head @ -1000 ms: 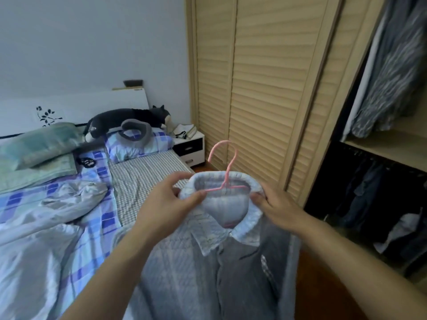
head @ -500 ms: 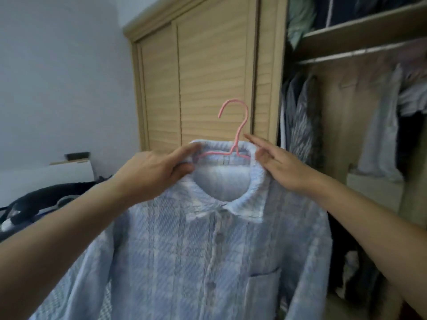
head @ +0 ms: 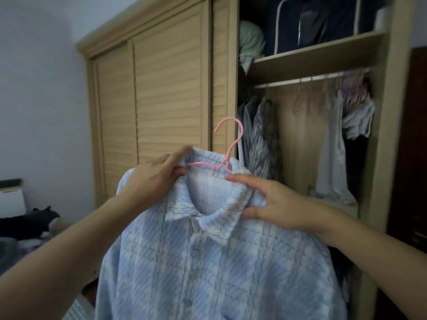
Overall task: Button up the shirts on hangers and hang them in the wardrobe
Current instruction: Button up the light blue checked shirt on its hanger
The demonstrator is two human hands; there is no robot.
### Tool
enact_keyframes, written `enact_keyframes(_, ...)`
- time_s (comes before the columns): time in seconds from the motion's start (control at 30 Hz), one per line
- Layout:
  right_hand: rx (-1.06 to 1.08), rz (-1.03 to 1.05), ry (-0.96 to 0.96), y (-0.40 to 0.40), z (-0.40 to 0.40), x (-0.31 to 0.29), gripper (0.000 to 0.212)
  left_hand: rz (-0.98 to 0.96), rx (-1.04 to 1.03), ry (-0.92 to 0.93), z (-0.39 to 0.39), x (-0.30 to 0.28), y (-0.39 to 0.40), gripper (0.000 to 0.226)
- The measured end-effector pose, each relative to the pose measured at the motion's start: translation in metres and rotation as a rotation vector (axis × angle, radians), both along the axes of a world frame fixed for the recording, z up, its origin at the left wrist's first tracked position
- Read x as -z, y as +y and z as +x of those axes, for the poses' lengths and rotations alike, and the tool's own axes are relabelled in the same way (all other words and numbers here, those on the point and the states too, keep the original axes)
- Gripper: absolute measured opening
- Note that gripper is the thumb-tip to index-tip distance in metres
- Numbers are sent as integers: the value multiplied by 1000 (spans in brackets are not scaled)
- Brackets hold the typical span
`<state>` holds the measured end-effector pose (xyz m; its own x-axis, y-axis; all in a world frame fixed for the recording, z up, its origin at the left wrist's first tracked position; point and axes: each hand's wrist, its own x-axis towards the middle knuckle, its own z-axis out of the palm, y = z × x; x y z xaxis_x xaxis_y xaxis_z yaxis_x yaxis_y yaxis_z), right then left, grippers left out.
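Both hands carry one pale blue plaid shirt up in front of the open wardrobe bay, each at one end of the collar, so the garment hangs square on its pink hanger and the hook stands free above them. The left hand pinches the left collar edge and the hanger arm under it between thumb and curled fingers. The right hand grips the right side of the collar: index finger laid along the top edge near the hanger's neck, thumb pressing from below, the other fingers hidden behind the cloth. Holding by the collar and not by the hook looks deliberate, since it keeps the shirt from sliding off the wire and leaves the hook bare for catching.

Buttons run down the closed placket below the collar, so the fastening step seems done for this shirt; the lowest part is out of view.

Up and to the right of the right fingers runs the metal hanging rail, under a shelf stacked with a dark storage bag. Clothes already crowd both ends of the rail; the gap between them, directly beyond the right fingers, is the likely slot. Louvred sliding doors close off the space beyond the left fingers. Next, I judge, the hook must rise over the rail.
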<state>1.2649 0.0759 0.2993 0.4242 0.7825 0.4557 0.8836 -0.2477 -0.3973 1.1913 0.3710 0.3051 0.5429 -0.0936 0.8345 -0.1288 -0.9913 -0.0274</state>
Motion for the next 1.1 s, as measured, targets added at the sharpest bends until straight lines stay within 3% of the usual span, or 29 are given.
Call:
enact_keyframes(0.17, 218, -39, -178, -62, 53, -47, 85, 117, 184, -127, 95, -33, -65, 61)
enact_keyframes(0.3, 185, 60, 34, -109, 91, -55, 68, 157, 254, -173, 161, -48, -98, 59)
enact_keyframes(0.4, 192, 52, 140, -138, 110, -57, 56, 119, 266, -114, 206, -51, -123, 69)
enact_keyframes(0.5, 140, 116, 410, -168, 122, -67, 54, 60, 307, -67, 240, -57, -150, 75)
enact_keyframes(0.67, 508, -28, -123, -169, 167, -60, 73, 48, 362, -90, 288, -69, -179, 58)
enact_keyframes(0.83, 565, 253, -56, -172, 210, -70, 52, 7, 403, -96, 341, -79, -189, 53)
enact_keyframes(0.97, 660, 303, -92, -145, 238, -106, 54, -1, 466, -120, 399, -111, -181, 50)
enact_keyframes(1.1, 603, 456, 47, -103, 267, -141, 52, -69, 577, -124, 465, -143, -156, 50)
